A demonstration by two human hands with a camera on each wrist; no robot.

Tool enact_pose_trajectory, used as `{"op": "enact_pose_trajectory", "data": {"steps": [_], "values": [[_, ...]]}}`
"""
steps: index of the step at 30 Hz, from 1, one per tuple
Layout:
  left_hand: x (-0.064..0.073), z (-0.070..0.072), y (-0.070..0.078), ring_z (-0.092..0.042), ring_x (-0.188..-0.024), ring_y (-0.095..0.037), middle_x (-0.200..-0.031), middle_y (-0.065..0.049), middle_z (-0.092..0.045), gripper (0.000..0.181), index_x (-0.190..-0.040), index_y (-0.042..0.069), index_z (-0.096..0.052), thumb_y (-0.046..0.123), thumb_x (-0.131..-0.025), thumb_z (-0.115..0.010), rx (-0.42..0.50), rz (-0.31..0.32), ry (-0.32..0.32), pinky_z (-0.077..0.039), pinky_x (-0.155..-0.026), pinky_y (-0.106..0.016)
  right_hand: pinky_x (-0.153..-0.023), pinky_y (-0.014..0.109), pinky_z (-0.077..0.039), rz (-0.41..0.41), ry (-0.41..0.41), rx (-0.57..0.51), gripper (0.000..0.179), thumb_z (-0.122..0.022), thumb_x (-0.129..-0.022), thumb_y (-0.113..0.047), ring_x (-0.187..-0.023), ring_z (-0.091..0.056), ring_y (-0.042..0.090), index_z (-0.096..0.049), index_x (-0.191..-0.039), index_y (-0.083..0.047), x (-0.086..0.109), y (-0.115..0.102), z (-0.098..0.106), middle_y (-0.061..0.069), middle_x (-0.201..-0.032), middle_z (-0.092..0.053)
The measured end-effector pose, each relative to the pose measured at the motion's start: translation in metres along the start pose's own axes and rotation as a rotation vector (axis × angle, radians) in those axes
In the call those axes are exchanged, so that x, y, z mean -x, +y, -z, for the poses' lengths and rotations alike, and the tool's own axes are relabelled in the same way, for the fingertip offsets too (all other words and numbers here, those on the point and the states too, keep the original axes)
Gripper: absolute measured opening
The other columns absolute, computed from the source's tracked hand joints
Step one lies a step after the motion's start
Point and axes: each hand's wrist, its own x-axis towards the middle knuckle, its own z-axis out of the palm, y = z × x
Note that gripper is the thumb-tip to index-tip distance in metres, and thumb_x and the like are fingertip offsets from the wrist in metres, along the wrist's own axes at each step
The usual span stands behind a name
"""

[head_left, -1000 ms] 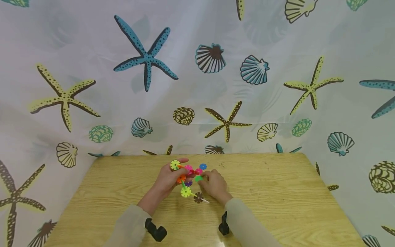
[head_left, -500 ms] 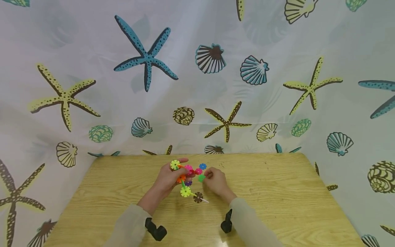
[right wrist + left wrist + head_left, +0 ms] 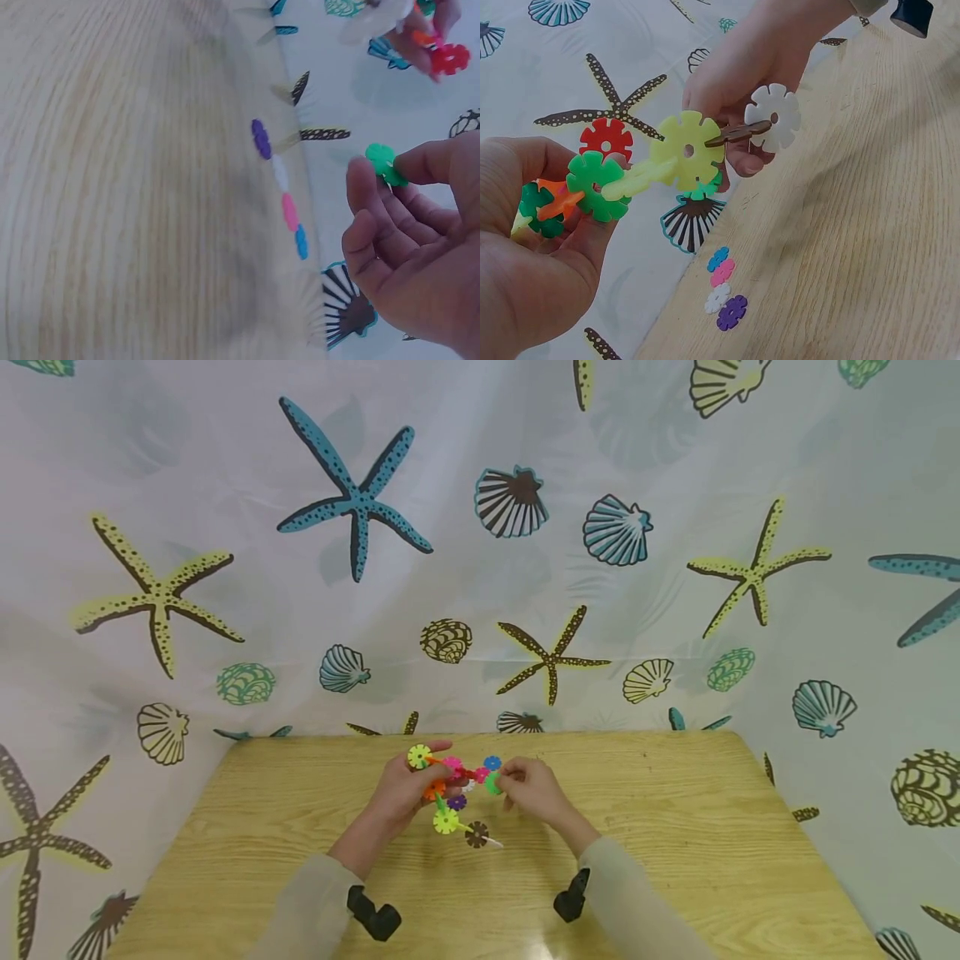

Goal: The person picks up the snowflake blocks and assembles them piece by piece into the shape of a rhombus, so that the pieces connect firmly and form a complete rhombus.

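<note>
My left hand [image 3: 405,787] holds a chain of notched plastic discs slotted into one another. In the left wrist view the chain runs from the fingers through a green disc [image 3: 598,186] and a yellow disc [image 3: 676,142] to a brown disc [image 3: 739,133] and a white disc [image 3: 780,120] at its free end. A red disc [image 3: 606,139] shows at the left fingertips. To the right of the chain, my right hand [image 3: 534,789] pinches a single green disc [image 3: 384,163] between thumb and fingertips, apart from the chain in the right wrist view.
Several loose discs lie in a row on the wooden table [image 3: 645,852]: blue [image 3: 718,259], pink [image 3: 723,273], white [image 3: 718,298] and purple [image 3: 732,313]. Behind the table's far edge hangs a white curtain [image 3: 450,577] printed with shells and starfish.
My right hand has drawn away to the right and slightly up with the green disc. The left hand and its chain have shifted slightly left, and a white disc on the table now shows.
</note>
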Motion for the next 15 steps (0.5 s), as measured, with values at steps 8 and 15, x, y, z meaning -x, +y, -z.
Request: {"op": "enact_pose_trajectory", "data": {"steps": [8,15], "values": [[0.000,0.000,0.002,-0.080,-0.087,-0.019,-0.106,-0.012,-0.076,0.051,-0.150,0.002,-0.052,0.001,-0.101,-0.063,-0.012,-0.001,0.009,-0.064,-0.076,-0.023,-0.053,0.023,-0.046,0.043,-0.038,-0.038,0.016,-0.062,-0.104,-0.012,-0.059,-0.069,0.015,-0.069,-0.110,0.001,0.008,-0.015,0.007,0.011,-0.085,-0.076],[0.000,0.000,0.001,-0.080,-0.089,-0.018,-0.114,-0.016,-0.074,0.050,-0.151,0.002,-0.052,0.001,-0.102,-0.062,-0.007,0.001,0.007,-0.064,-0.077,-0.023,-0.052,0.021,-0.042,0.053,-0.025,-0.076,0.017,-0.064,-0.104,-0.013,-0.061,-0.071,0.030,-0.071,-0.112,0.001,0.015,-0.025,0.011,-0.001,-0.078,-0.075]]}}
